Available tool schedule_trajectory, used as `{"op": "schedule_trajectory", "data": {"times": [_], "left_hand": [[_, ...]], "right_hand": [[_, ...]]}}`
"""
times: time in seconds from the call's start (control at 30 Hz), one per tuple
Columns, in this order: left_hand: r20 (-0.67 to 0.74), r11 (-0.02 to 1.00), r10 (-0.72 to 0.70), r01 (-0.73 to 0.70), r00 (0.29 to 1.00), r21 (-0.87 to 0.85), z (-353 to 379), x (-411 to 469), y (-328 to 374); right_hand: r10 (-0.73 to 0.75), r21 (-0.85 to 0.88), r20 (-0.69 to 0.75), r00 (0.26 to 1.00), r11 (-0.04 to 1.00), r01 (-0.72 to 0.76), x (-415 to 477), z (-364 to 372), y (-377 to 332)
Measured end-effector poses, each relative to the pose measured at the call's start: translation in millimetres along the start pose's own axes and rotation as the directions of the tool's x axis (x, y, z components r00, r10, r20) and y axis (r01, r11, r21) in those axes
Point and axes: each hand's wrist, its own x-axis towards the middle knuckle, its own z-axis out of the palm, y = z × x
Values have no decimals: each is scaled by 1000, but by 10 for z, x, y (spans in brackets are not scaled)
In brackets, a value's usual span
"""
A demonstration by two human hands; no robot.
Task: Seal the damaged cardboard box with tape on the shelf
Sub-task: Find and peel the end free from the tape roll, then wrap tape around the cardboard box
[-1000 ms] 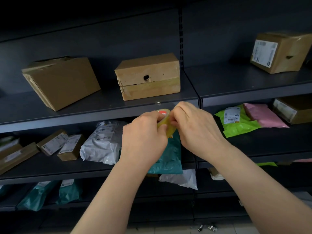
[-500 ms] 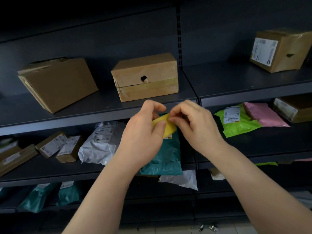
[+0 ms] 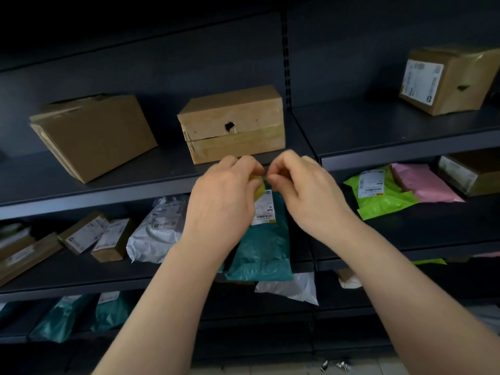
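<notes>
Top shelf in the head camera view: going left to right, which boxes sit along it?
Tilted plain cardboard box → damaged cardboard box with a hole in its front → labelled cardboard box on the far right.

Dark metal shelf (image 3: 378, 136) carrying parcels on several tiers.

The landmark is the damaged cardboard box (image 3: 232, 123), holed in front, on the upper tier. Left of it sits a tilted brown box (image 3: 92, 136); far right, a labelled box (image 3: 443, 79). Below it lie a teal mailer (image 3: 259, 247) and a white mailer (image 3: 154, 234); below and right, a green mailer (image 3: 378, 193) and a pink mailer (image 3: 424, 182).
</notes>
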Motion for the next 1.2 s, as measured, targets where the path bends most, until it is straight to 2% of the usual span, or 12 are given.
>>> {"op": "schedule_trajectory", "data": {"times": [0.13,0.23,0.3,0.4,0.5,0.63,0.7,0.83,0.97,1.03,1.1,1.2], "left_hand": [[61,940,-228,236,972,-245,2,-46,-21],[122,865,-319,342,940,-368,0,-74,-6],[116,844,-341,358,933,-399,-1,-80,12],[135,853,-338,364,931,-375,-2,-81,21],[139,852,-334,361,932,-379,-11,-91,31],[259,646,-348,431,901,-630,-1,-137,79],[294,572,-358,457,886,-681,-12,-151,75],[183,667,-372,399,910,-629,-162,-146,-5],[94,821,-322,327,942,-467,-260,-142,-104],[0,928,-285,276,959,-249,-306,-90,-227],[-85,963,-266,261,960,-69,-355,-38,-362],[-52,967,-239,233,970,-102,-425,44,-483]], "right_hand": [[181,305,-106,978,942,-141,-56,36,66],[207,485,68,976,848,-214,-114,82,78],[138,436,31,990,889,-137,-119,100,53],[101,387,-147,984,921,-37,-102,83,6],[83,293,-239,968,956,-10,-85,88,-12],[170,310,-278,945,948,-79,22,108,-61],[183,346,-247,952,934,-89,94,78,-79],[184,481,-53,981,866,-137,175,-4,-139],[186,412,-161,969,905,-106,269,59,-214],[188,407,-193,963,908,-96,299,121,-274],[195,402,-196,961,910,-103,319,184,-336],[336,515,-172,926,832,-206,427,234,-301]]}}
